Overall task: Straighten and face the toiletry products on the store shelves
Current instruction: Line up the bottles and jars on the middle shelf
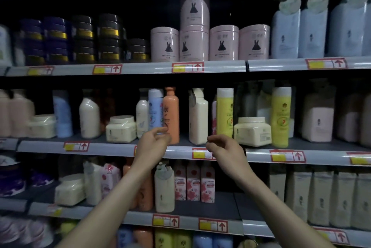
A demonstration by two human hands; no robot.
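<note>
Two empty, half-open grips; left hand (154, 142) by orange bottle (171, 111).

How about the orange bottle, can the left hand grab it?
Probably yes. The left hand is right beside the orange bottle, which stands at the front of the shelf with nothing between them.

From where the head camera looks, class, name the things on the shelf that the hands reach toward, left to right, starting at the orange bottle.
orange bottle → cream pump bottle → yellow bottle → square cream jar → tall yellow bottle → pink pouch
</note>
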